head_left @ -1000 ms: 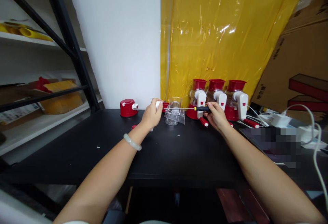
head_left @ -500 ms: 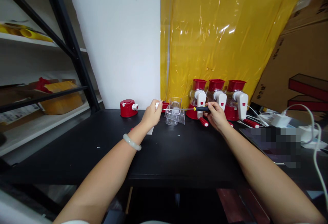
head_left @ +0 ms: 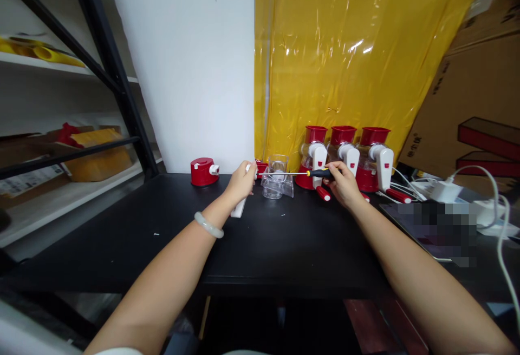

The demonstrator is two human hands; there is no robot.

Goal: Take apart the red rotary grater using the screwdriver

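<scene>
Screwdriver level across the bench, tip to the left

At the far left, a shelf unit (head_left: 81, 201) stands beside the black table (head_left: 284, 257). On the far left part of the tabletop sits a round red base (head_left: 203, 173) with a white fitting on its right side.

Next comes the left hand (head_left: 241, 182), a pale bangle (head_left: 208, 226) on its wrist. Its fingers are closed around a white crank arm (head_left: 238, 208), whose long axis slants from the far right, up at the thumb, to a near left end below the palm.

The screwdriver (head_left: 312, 173) is in the air over the far middle of the table, its long axis running left to right, nearly level. The tip points left and meets the crank arm at the left thumb; whether it is seated in a screw cannot be told. Beyond the shaft are a clear plastic body (head_left: 273, 188) and a red part (head_left: 261, 169).

The right hand (head_left: 343, 182) grips the dark handle in narrowed fingers. Behind it stand three red-and-white drum graters (head_left: 319, 155) in a row. At the right lie a tablet (head_left: 430, 230) and white chargers (head_left: 446, 190), with a large carton (head_left: 467, 95) beyond.
</scene>
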